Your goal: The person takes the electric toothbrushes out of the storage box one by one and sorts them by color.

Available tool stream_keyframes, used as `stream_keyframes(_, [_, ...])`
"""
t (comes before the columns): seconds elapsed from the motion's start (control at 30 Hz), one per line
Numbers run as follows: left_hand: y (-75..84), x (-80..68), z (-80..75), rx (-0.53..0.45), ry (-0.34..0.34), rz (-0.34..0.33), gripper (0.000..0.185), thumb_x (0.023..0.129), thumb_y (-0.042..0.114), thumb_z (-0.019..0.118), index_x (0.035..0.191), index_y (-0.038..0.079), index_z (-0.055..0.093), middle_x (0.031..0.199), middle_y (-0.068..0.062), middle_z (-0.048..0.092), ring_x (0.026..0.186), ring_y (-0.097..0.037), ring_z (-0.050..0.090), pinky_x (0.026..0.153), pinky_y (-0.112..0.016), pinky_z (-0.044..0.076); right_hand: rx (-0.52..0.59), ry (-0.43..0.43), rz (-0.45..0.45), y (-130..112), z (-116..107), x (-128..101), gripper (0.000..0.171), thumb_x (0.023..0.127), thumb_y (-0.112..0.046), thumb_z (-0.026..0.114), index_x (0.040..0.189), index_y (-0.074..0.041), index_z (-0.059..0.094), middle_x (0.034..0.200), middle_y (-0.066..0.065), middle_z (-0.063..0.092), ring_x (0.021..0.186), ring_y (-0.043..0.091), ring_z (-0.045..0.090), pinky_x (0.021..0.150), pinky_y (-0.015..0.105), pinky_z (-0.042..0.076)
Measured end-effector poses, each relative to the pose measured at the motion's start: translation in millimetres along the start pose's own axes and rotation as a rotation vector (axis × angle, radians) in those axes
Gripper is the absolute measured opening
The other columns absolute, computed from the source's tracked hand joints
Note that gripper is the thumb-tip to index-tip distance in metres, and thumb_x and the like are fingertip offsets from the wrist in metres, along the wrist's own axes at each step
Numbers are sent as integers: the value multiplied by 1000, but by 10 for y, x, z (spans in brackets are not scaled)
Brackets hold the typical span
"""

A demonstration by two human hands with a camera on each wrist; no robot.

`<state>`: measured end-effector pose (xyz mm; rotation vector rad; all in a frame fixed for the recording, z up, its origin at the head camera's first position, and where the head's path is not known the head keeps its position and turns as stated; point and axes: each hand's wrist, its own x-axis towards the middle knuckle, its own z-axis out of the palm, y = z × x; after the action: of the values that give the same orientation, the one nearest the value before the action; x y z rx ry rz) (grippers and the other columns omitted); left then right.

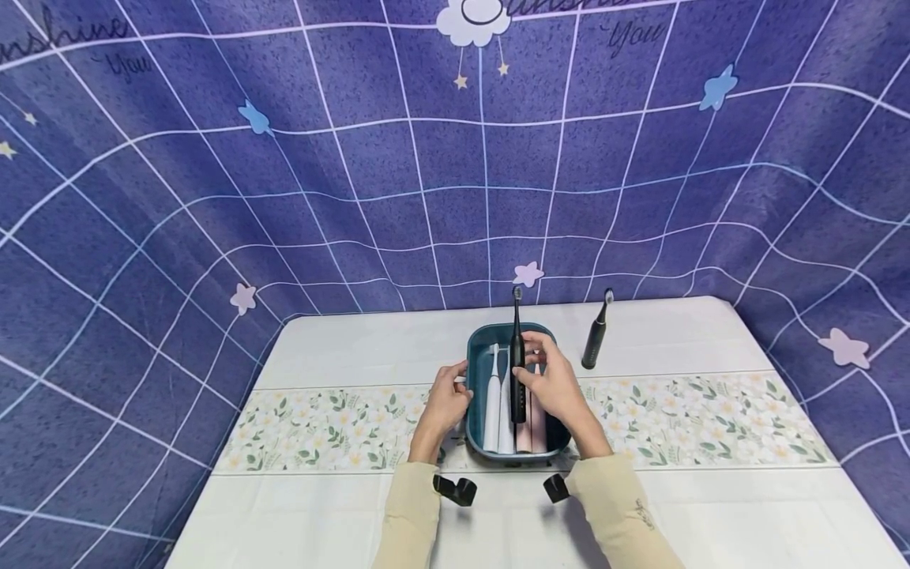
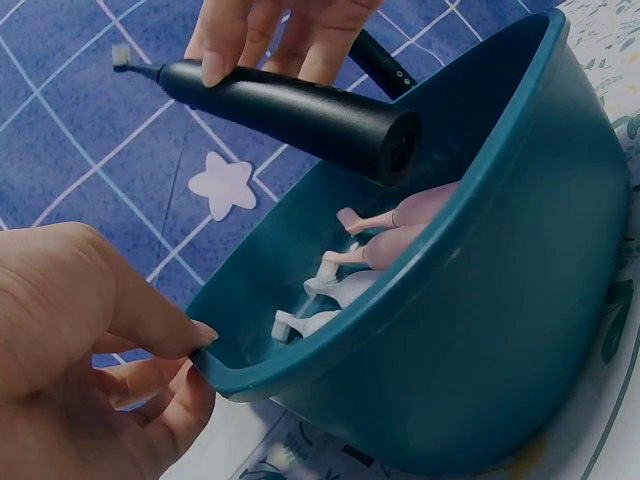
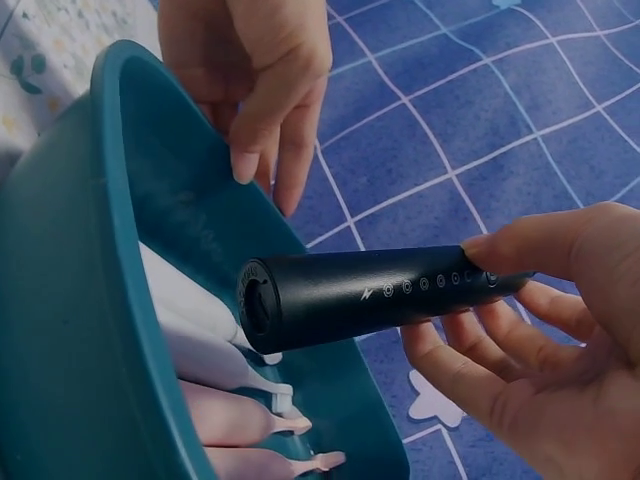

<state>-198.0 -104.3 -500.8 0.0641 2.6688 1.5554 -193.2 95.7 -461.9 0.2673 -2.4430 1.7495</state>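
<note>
Toothbrush (image 1: 518, 401), black, is suspended over the tub (image 2: 510, 310). Right hand (image 1: 558, 386) pinches it – thumb and fingers closed to handle width – apparently leaving the brush end untouched. Left hand (image 1: 445, 401) pinches the tub's left rim, presumably for steadiness. Tub contents: two white brushes (image 1: 493, 415) and two pink brushes (image 1: 539, 423), side by side. Spare black brush (image 1: 594, 340): right of the tub.

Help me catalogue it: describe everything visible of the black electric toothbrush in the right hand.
The black electric toothbrush has a smooth, plastic-looking handle, a slim neck and pale bristles. Pale symbols run along the handle, a lightning bolt nearest the recessed base. The right hand holds it between thumb and fingers over the teal bin, base toward the person, bristles away. Nothing else visibly touches it.
</note>
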Motion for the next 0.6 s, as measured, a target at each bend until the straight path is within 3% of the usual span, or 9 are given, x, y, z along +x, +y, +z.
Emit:
stream_keyframes(0.2, [6,-3,4,8,4,-9,54,89,-5,55,141,1,44,119,-14,48,83,-17,47,71,-30,40,25,33,-19,-142,-86,-41,56,82,3,68,134,0,46,122,23,54,108,37,58,90,46,43])
stream_keyframes(0.4, [4,-1,4,24,12,-5,54,88,-5,55,141,1,45,118,-13,49,80,-15,46,71,-29,38,18,64,-13,6,-139,-12,58,83,-1,69,136,-8,47,123,16,55,107,31,59,82,40,48])
stream_keyframes(0.6, [9,7,-6,33,10,10,54,87,-5,55,140,0,45,118,-15,49,80,-15,46,73,-30,38,52,80,-29,6,-204,-28,58,82,2,68,135,-8,47,120,17,54,107,33,59,81,43,52])
